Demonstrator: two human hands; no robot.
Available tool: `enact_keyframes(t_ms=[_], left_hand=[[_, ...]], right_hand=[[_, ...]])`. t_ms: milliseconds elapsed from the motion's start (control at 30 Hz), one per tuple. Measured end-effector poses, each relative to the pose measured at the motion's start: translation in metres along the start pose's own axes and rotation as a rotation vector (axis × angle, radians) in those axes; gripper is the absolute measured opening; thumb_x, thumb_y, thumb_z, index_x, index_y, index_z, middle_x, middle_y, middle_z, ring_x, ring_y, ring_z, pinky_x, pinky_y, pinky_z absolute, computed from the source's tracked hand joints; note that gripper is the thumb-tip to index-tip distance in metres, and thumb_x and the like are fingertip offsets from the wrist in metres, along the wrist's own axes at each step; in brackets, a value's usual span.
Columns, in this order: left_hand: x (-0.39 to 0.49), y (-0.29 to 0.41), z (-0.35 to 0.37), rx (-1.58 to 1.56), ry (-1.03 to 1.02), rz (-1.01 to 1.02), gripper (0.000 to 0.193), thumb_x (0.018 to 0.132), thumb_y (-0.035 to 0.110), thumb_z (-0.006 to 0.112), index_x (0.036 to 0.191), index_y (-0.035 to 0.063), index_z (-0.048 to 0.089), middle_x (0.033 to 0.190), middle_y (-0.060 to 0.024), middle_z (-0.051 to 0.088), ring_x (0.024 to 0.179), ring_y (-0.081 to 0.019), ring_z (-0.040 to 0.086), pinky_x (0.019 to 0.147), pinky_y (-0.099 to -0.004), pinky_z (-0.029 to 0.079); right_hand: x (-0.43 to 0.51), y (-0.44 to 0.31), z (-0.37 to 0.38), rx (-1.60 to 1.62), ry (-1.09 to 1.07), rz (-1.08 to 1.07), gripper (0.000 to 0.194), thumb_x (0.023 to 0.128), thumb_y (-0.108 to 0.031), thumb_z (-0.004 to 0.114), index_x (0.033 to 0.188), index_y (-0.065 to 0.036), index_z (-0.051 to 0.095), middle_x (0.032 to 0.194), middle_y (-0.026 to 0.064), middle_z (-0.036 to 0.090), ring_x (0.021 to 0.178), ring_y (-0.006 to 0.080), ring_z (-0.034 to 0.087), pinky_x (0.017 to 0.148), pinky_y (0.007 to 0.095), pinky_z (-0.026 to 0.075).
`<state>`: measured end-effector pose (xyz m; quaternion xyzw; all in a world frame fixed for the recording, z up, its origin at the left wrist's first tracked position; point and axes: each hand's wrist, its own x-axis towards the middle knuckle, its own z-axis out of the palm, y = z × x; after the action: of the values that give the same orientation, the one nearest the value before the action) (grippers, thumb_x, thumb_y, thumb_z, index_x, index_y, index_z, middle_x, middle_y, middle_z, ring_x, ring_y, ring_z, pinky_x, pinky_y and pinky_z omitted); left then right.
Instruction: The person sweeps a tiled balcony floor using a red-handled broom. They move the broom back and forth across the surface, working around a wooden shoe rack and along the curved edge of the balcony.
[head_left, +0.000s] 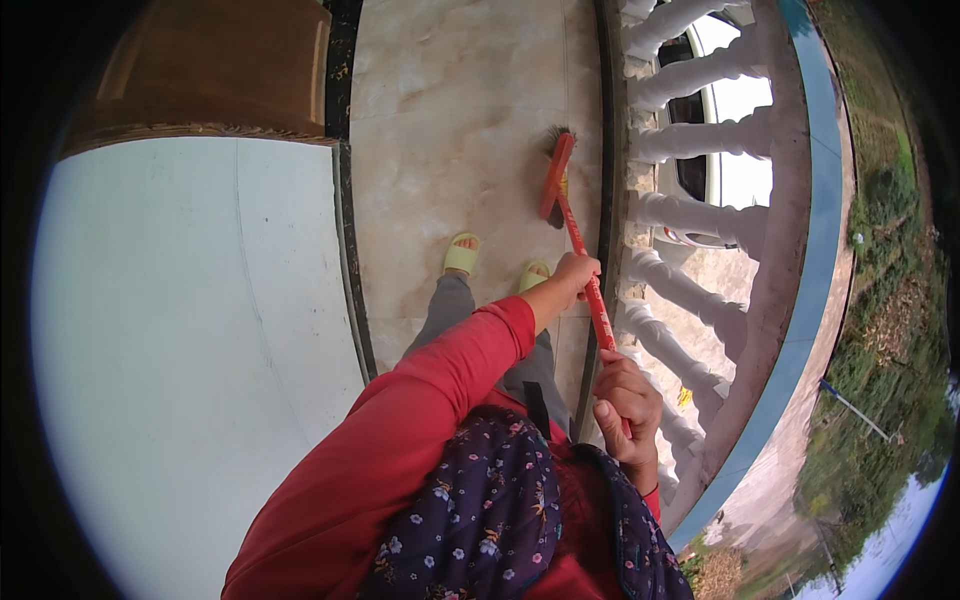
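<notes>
A broom with a red plastic head (556, 176) and dark bristles touches the tiled floor (450, 165) ahead of my feet, near the baluster side. Its red handle (598, 311) bears writing and slants back towards my body. My left hand (577, 274) is wrapped around the handle's lower part. Closer to my body, my right hand (628, 405) grips the upper end, with the thumb along it. My feet are in pale yellow-green slippers (460, 257), and the right one is partly hidden behind my left forearm.
A white wall (195, 285) and a brown wooden door (217, 67) run along the left. To the right stands a balustrade with white balusters (697, 142) and a blue-topped rail (817, 225). Beyond it are a white car (739, 142) and greenery (892, 247).
</notes>
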<state>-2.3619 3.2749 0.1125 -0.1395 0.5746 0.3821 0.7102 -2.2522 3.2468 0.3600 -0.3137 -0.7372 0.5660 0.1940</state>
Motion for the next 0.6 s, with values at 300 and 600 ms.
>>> enact_keyframes(t_ms=[300,600], left_hand=[[-0.06,0.086,-0.053,0.222,-0.017,0.151,0.012,0.079,0.012,0.06,0.077,0.0005,0.056,0.066,-0.0114,0.06,0.048,-0.0214,0.057,0.037,-0.035,0.042],[-0.066,0.016,-0.1,0.25,-0.084,-0.269,0.008,0.074,0.01,0.061,0.073,0.0047,0.055,0.055,-0.006,0.047,0.035,-0.0153,0.036,0.032,-0.0341,0.025]], right_hand=[[0.028,-0.067,0.061,0.117,0.368,0.009,0.032,0.085,-0.019,0.058,0.06,0.0,0.052,0.066,0.009,0.056,0.07,0.0262,0.059,0.094,0.0505,0.046],[0.061,-0.08,0.088,0.074,0.099,0.191,0.026,0.09,-0.017,0.065,0.072,-0.001,0.056,0.072,0.0093,0.057,0.073,0.0267,0.059,0.096,0.0486,0.047]])
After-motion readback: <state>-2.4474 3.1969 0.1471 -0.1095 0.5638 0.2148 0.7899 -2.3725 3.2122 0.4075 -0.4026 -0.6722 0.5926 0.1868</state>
